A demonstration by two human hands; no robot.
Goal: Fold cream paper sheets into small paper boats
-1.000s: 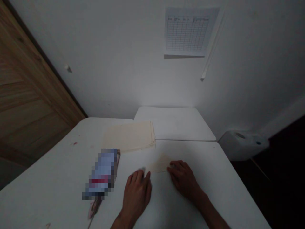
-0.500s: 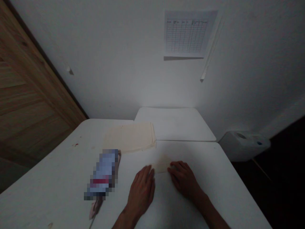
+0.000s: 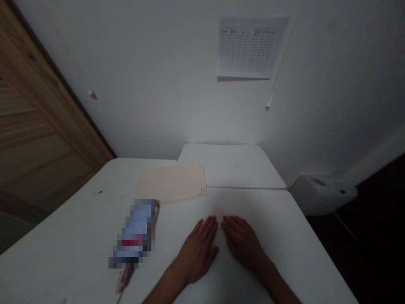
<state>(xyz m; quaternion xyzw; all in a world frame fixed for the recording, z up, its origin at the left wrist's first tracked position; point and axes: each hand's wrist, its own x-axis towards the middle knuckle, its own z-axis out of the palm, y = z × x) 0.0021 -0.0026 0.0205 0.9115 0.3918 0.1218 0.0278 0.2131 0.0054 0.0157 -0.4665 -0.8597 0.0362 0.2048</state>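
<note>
As a thin beige sheet [image 3: 217, 209] of unclear material is lying mostly hidden, well inside the right edge of the white worktop [image 3: 291, 228], the flat, open left hand [image 3: 199, 250] and loosely curved right hand [image 3: 243, 242] are gripping nothing visible. Flattening seems in hand, probably calling next for even pressure.

Two hands show at lower centre, one left hand [image 3: 199, 249] and one right hand [image 3: 242, 240], with one small cream piece [image 3: 216, 210] between them. One cream stack [image 3: 171, 181] sits left of centre; at least two layers show, though dim light makes the exact count unsure. One pixelated blue item [image 3: 136, 230] is at lower left. The white worktop [image 3: 284, 253] has three sections. One printed sheet [image 3: 248, 48] and one white strip [image 3: 278, 80] are at upper right, one white container [image 3: 313, 198] at right.
</note>
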